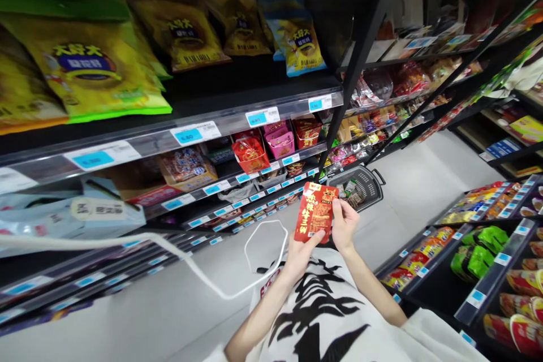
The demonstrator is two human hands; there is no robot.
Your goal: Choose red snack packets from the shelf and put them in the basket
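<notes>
Item: one red packet [311, 209], printed face up toward the person, pinched in both hands. Left hand [302, 253]: at the lower edge, thumb across the front. Right hand [344, 225]: at the right edge, thumb flat on the face; forearms converging. Beyond: one dark basket [369, 182] on the floor; yellow bags [91, 68] ranged along the upper shelf [237, 80], some near its front edge.

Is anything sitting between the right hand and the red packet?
No, nothing lies between them. The head view shows the right hand directly touching the red packet, gripping its picture-right edge.
</notes>
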